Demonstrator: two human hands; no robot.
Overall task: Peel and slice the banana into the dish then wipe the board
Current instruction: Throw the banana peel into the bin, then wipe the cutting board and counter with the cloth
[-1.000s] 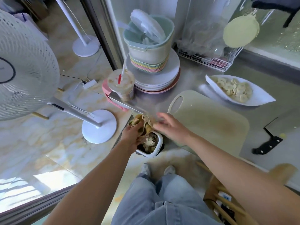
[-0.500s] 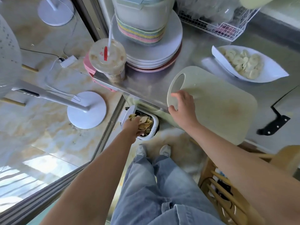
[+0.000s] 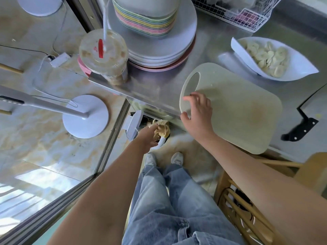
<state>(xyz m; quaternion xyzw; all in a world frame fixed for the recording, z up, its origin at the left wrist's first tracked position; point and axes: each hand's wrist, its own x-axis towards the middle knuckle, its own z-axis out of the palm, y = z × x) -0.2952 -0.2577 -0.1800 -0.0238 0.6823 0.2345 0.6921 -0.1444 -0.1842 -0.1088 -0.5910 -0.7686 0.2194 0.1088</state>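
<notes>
The pale green cutting board (image 3: pixel 235 106) lies on the steel counter, its handle end over the counter's edge. My right hand (image 3: pixel 198 114) grips that handle end, thumb under the rim. Below the counter, my left hand (image 3: pixel 150 137) holds banana peel (image 3: pixel 161 129) over a small white bin (image 3: pixel 132 126) on the floor. The white dish (image 3: pixel 300 66) at the right back holds banana slices (image 3: pixel 265 57). A black-handled knife (image 3: pixel 299 131) lies at the right of the board.
A stack of plates (image 3: pixel 159 50) with a pastel container stands behind the board. A lidded drink cup (image 3: pixel 104 53) with a straw sits at the counter's left corner. A wire basket (image 3: pixel 247 16) is at the back. A wooden chair (image 3: pixel 265 200) stands at lower right.
My right hand left the bin and took hold of the board's handle end. My left hand stayed at the bin with the peel. The view moved closer to the counter.
</notes>
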